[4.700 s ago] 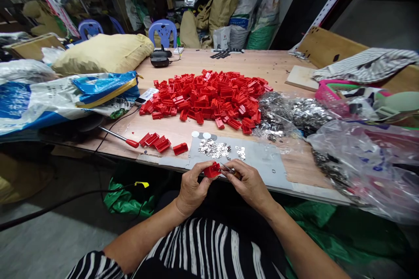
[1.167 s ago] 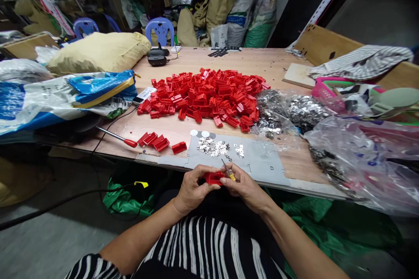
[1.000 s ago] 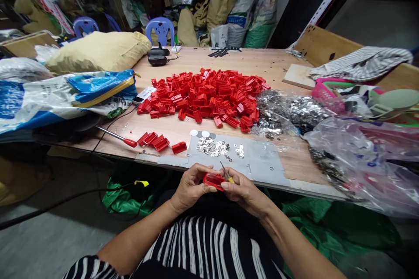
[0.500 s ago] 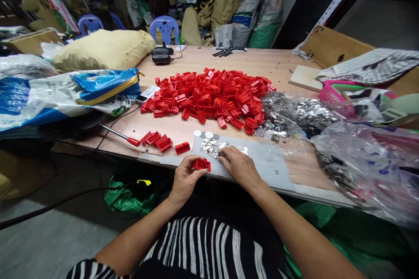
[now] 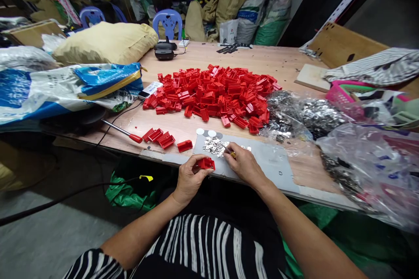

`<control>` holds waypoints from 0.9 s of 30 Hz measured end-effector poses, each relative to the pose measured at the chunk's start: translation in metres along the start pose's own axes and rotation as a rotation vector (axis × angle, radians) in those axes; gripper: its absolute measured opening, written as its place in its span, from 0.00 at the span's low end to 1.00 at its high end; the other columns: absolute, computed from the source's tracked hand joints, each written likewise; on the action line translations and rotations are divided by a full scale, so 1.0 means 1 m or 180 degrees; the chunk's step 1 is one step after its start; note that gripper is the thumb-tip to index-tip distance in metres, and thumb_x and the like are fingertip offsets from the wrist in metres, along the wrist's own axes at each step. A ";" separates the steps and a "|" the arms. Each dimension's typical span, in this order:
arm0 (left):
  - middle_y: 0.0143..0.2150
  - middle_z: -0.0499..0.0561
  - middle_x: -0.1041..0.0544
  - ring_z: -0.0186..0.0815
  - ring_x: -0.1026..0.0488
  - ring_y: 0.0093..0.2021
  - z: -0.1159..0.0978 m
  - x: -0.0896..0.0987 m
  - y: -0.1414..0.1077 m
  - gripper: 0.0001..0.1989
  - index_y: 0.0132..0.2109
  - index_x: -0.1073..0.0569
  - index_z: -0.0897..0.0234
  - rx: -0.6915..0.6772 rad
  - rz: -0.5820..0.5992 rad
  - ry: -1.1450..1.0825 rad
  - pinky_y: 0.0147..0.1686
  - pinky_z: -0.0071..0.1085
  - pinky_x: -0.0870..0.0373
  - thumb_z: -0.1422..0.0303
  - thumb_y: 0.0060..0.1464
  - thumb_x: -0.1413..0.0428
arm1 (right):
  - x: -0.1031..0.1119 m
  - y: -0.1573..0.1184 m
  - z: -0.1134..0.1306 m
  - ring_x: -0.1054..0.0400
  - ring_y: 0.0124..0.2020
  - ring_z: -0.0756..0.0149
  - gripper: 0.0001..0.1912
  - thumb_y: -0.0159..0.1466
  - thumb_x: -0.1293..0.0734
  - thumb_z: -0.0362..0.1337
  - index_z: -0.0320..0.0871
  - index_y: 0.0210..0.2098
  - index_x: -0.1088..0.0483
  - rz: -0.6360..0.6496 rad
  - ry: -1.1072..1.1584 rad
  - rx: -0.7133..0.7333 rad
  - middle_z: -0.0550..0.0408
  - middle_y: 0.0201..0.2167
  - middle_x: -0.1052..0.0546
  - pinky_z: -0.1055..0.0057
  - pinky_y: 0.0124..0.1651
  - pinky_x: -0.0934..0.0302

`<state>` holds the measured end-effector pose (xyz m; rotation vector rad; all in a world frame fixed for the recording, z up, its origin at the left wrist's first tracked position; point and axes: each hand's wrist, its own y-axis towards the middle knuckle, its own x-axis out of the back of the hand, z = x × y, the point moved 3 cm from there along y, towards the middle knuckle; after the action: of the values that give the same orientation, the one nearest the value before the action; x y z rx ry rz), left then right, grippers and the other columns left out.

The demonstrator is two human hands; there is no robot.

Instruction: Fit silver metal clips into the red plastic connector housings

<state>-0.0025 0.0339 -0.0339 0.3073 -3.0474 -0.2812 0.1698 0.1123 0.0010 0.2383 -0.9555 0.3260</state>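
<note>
My left hand (image 5: 191, 179) grips a small red plastic housing (image 5: 206, 163) by its left end, at the table's front edge. My right hand (image 5: 244, 163) is closed on a thin metal tool (image 5: 225, 147) with a yellowish part between the fingers. Its tip points at a heap of small silvery metal pieces (image 5: 213, 145) on a grey sheet (image 5: 271, 161); whether it touches one, I cannot tell. Left of the sheet lie a single red housing (image 5: 185, 146) and a short row of red housings (image 5: 159, 137).
A large pile of red housings (image 5: 212, 91) covers the table's middle. Plastic bags of metal parts (image 5: 304, 113) lie to the right, near a pink basket (image 5: 342, 96). A red-handled metal rod (image 5: 135, 138), a phone-like device (image 5: 150, 90) and a blue-white sack (image 5: 65, 87) are on the left.
The whole view has shifted slightly. My right hand has turned a little, so the tool now shows more. The housing in my left hand has tilted slightly.
</note>
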 end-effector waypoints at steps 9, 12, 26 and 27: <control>0.40 0.51 0.21 0.35 0.23 0.39 -0.016 -0.014 0.004 0.16 0.45 0.27 0.62 -0.0515 0.0049 0.0675 0.42 0.32 0.26 0.65 0.49 0.37 | -0.015 -0.021 0.000 0.33 0.39 0.63 0.09 0.60 0.36 0.42 0.45 0.37 0.35 -0.0289 0.1919 -0.0241 0.53 0.38 0.27 0.66 0.43 0.39; 0.41 0.52 0.21 0.35 0.23 0.39 -0.020 -0.019 0.004 0.16 0.45 0.27 0.63 -0.0661 0.0070 0.0798 0.41 0.31 0.25 0.66 0.49 0.37 | -0.018 -0.028 0.005 0.33 0.40 0.63 0.09 0.61 0.36 0.42 0.45 0.38 0.36 -0.0335 0.1956 -0.0318 0.53 0.38 0.28 0.66 0.45 0.40; 0.42 0.51 0.21 0.36 0.23 0.39 -0.022 -0.022 0.002 0.16 0.47 0.26 0.61 -0.0454 0.0300 0.0503 0.41 0.31 0.26 0.67 0.50 0.38 | -0.012 -0.039 0.003 0.50 0.19 0.75 0.17 0.60 0.35 0.50 0.46 0.41 0.37 0.0398 0.2908 -0.0730 0.63 0.26 0.38 0.74 0.21 0.54; 0.42 0.51 0.21 0.36 0.23 0.39 -0.021 -0.022 0.002 0.16 0.47 0.26 0.61 -0.0348 0.0298 0.0437 0.42 0.31 0.26 0.66 0.50 0.37 | -0.010 -0.040 0.001 0.51 0.18 0.75 0.17 0.61 0.36 0.51 0.46 0.42 0.37 0.0395 0.2923 -0.0753 0.64 0.25 0.39 0.74 0.21 0.54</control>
<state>0.0200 0.0365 -0.0143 0.1692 -2.8877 -0.4013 0.1784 0.0731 -0.0090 -0.1892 -0.0932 0.3800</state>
